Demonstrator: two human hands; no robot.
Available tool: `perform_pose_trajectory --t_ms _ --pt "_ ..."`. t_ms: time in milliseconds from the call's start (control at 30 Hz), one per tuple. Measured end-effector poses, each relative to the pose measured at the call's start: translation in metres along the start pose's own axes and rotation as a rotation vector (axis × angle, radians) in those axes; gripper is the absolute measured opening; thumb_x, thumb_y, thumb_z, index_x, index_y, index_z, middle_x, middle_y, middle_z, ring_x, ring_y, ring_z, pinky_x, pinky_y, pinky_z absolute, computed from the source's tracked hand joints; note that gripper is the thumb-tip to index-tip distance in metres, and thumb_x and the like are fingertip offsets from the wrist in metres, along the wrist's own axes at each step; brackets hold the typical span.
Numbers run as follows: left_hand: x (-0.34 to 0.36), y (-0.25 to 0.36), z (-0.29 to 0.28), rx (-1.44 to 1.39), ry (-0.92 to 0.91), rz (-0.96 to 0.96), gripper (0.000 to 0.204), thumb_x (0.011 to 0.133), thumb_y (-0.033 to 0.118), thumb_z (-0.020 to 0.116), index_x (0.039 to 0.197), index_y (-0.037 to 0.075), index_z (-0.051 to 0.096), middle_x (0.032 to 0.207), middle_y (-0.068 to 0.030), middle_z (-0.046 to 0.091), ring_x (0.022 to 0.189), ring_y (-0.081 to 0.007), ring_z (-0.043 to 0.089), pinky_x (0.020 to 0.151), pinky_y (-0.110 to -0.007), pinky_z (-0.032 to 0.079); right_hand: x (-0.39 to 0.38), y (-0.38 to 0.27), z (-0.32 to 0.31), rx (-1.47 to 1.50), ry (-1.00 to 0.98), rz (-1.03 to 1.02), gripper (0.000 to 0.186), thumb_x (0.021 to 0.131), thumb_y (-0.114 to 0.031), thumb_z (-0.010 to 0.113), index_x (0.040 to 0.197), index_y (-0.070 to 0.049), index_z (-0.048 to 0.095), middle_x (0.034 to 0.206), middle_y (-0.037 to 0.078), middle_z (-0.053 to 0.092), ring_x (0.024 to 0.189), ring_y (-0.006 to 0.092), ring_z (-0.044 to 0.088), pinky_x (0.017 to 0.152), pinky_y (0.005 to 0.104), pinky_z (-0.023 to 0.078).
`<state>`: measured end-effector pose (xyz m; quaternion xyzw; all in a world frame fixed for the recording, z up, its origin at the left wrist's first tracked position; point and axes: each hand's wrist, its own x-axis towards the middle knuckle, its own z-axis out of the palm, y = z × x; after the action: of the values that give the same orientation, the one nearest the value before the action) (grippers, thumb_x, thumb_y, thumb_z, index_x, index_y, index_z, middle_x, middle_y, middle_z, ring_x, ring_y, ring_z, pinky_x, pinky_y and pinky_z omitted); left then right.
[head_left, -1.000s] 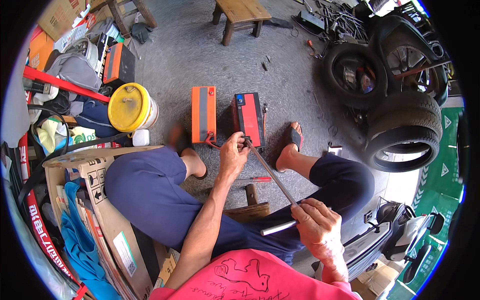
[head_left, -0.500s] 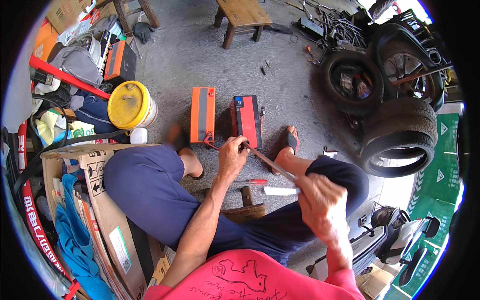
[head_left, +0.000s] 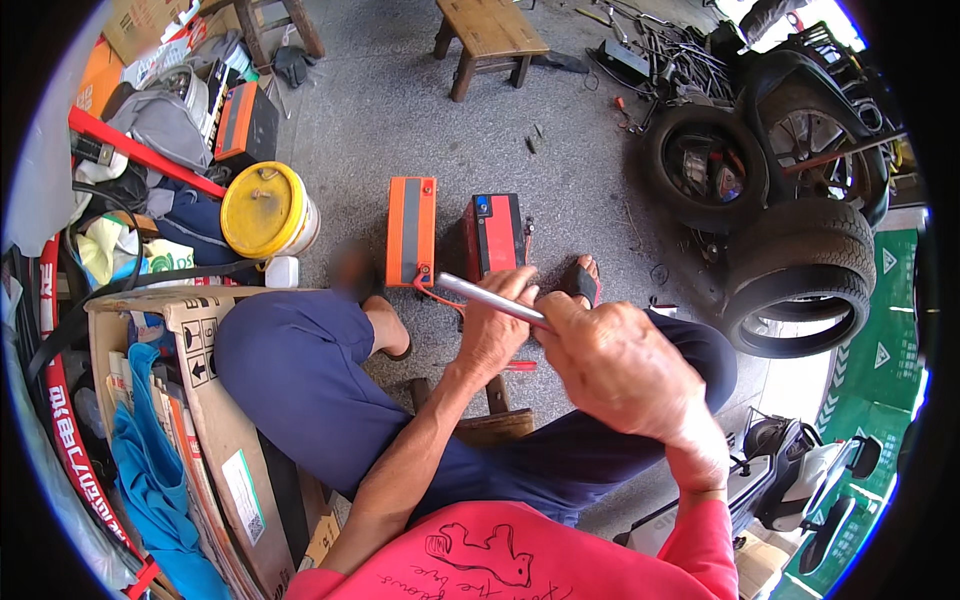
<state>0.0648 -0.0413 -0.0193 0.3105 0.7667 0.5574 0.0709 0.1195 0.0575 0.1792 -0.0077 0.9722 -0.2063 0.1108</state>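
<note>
My right hand [head_left: 625, 370] is closed around a shiny metal rod [head_left: 490, 300], which slants up to the left and passes over my left hand [head_left: 495, 325]. The fingers of my left hand are bent together at the near end of a red and black battery [head_left: 498, 235]; what they pinch, if anything, is hidden. Just left of it stands an orange battery [head_left: 411, 230] with a grey stripe. From its near terminal a red cable [head_left: 436, 297] runs toward my left hand. Below my hands a red-handled tool [head_left: 521, 366] lies on the floor, partly covered.
A yellow-lidded bucket [head_left: 263, 208] and a cardboard box [head_left: 190, 350] are on the left. Wooden stools stand ahead [head_left: 490, 25] and between my legs [head_left: 495, 427]. Tyres [head_left: 800, 260] are stacked on the right, with a heap of tools [head_left: 670, 55] beyond. My feet flank the batteries.
My right hand has risen and moved in toward my left hand. The rod has swung, so its free end now points up-left past the left hand, which has shifted slightly right.
</note>
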Motion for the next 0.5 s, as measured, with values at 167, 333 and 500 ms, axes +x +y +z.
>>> perform_pose_trajectory --t_ms 167,333,500 --pt "-0.011 -0.007 0.013 0.084 0.002 0.017 0.022 0.094 0.017 0.06 0.111 0.002 0.061 0.092 -0.0178 0.066 0.089 -0.0358 0.063 0.079 -0.044 0.047 0.032 0.037 -0.026 0.827 -0.63 0.252 0.042 0.099 -0.036 0.057 0.096 0.004 0.066 0.074 0.012 0.069 0.066 0.016 0.07 0.057 0.0277 0.056" --pt "-0.01 -0.004 0.016 0.078 0.025 -0.086 0.013 0.094 0.015 0.06 0.097 0.004 0.057 0.081 -0.0173 0.061 0.082 -0.0365 0.058 0.075 -0.046 0.043 0.027 0.038 -0.015 0.763 -0.478 0.17 0.044 0.1 -0.039 0.053 0.091 0.002 0.068 0.068 0.01 0.068 0.065 0.0181 0.07 0.06 0.0311 0.054" --pt "-0.009 -0.009 0.015 0.099 -0.024 -0.094 0.013 0.093 0.016 0.062 0.094 0.004 0.056 0.077 -0.0161 0.06 0.077 -0.0372 0.057 0.073 -0.046 0.043 0.024 0.04 -0.009 0.761 -0.43 0.176 0.038 0.1 -0.034 0.053 0.092 -0.001 0.069 0.066 0.009 0.068 0.064 0.0186 0.07 0.06 0.033 0.053"
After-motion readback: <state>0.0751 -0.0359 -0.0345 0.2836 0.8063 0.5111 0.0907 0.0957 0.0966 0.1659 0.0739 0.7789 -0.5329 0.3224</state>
